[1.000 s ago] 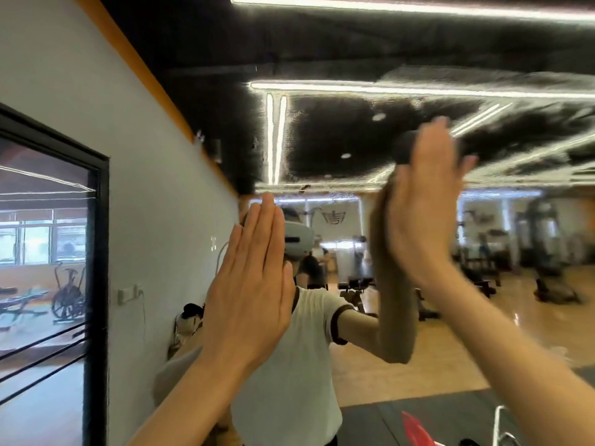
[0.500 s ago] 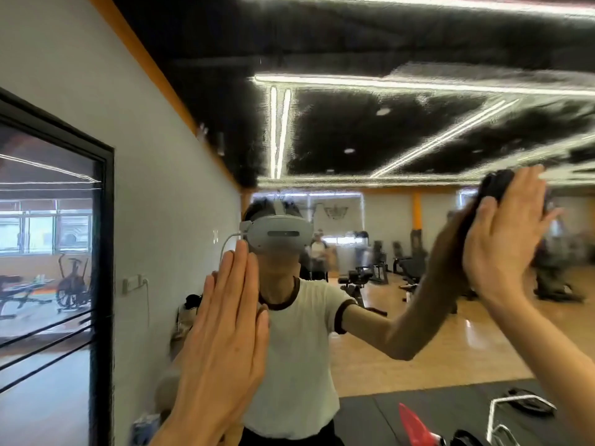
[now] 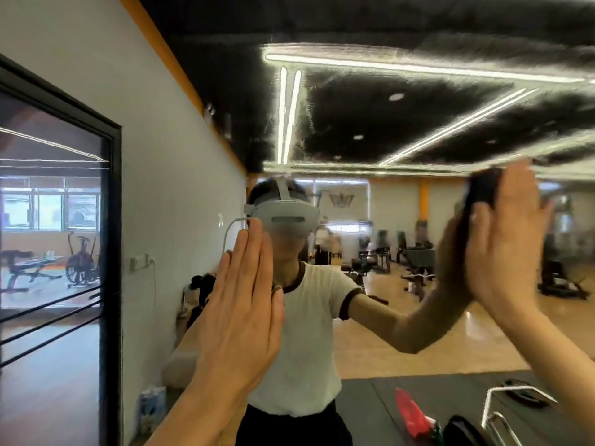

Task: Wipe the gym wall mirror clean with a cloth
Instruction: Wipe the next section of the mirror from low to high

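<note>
A big shiny glass wall mirror point(image 3: 402, 220) fills most of the view and shows a gym room with a light wood floor, black workout machines and long white ceiling lights. To the left of it is a plain white wall point(image 3: 80, 59) with an orange strip along the top, and a black-framed glass door point(image 3: 109, 252). In the mirror stands the person's own picture, in a white short-sleeved shirt with dark trim point(image 3: 309, 333) and a white headset point(image 3: 283, 217). The left hand point(image 3: 241, 313) is flat against the glass, fingers straight and close together, pointing up, holding nothing. The right hand point(image 3: 502, 246) is up high on the right side of the mirror, fingers straight too, and its flat palm pushes a small dark cloth point(image 3: 481, 188) onto the glass. The cloth sits between the palm and the mirror, and its top part peeks out above the fingers. So the grip on both hands is wide and flat, not curled. Low at the bottom right, on a dark floor mat point(image 3: 386, 397), lie a red thing point(image 3: 412, 413) and a silver metal frame point(image 3: 502, 407).
</note>
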### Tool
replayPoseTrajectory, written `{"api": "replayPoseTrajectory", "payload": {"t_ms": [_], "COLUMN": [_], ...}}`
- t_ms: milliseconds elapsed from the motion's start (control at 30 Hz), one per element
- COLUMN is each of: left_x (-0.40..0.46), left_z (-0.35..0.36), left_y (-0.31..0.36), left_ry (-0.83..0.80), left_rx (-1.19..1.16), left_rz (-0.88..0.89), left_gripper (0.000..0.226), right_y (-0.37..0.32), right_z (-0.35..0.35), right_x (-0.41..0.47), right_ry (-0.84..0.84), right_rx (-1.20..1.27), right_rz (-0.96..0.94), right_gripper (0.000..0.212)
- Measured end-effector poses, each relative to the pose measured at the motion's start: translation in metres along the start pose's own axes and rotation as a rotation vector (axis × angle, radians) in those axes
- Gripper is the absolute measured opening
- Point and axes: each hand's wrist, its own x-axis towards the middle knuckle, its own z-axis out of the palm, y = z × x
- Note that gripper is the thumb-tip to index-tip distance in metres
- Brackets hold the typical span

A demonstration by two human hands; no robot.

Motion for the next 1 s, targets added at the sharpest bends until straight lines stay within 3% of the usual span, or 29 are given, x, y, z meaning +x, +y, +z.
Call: {"api": "replayPoseTrajectory", "payload": {"t_ms": [67, 133, 300, 400, 567, 667, 700, 767, 867, 933, 1000], "left_x": [0.0, -0.001, -0.002, -0.002, -0.002, -0.001, -0.001, -0.001, -0.002, -0.002, -0.001], "left_z": [0.001, 0.002, 0.005, 0.003, 0.001, 0.002, 0.002, 0.002, 0.003, 0.003, 0.002], "left_y": [0.0, -0.001, -0.002, 0.0, 0.001, 0.0, 0.0, 0.001, -0.001, -0.003, -0.003], "left_ry": [0.008, 0.017, 0.02, 0.007, -0.007, -0.017, -0.014, -0.005, -0.006, -0.015, -0.019], "left_rx": [-0.003, -0.01, -0.065, -0.035, 0.001, 0.019, 0.019, -0.005, -0.03, -0.011, 0.019], "left_rz": [0.005, 0.011, -0.034, -0.025, -0.011, -0.012, -0.012, -0.016, -0.024, -0.011, 0.012], "left_gripper": [0.062, 0.063, 0.065, 0.064, 0.064, 0.064, 0.064, 0.064, 0.065, 0.063, 0.061], "right_y": [0.001, -0.04, -0.171, -0.143, -0.036, -0.078, -0.103, -0.142, -0.144, -0.135, -0.137], "right_z": [0.002, 0.016, 0.063, 0.054, 0.014, 0.026, 0.034, 0.048, 0.054, 0.051, 0.048], "right_x": [-0.002, -0.008, -0.036, -0.02, -0.015, -0.014, -0.015, -0.023, -0.011, 0.023, 0.073], "right_ry": [0.062, 0.114, -0.031, -0.071, -0.013, 0.078, 0.062, -0.024, -0.131, -0.165, -0.153], "right_rx": [-0.014, 0.0, 0.105, 0.069, 0.0, 0.055, 0.08, 0.074, -0.028, -0.047, -0.065], "right_rz": [0.208, 0.221, -0.417, -0.591, -0.08, 0.039, -0.039, -0.371, -0.787, -0.89, -0.866], "right_gripper": [0.062, 0.061, 0.054, 0.056, 0.056, 0.057, 0.057, 0.056, 0.053, 0.053, 0.054]}}
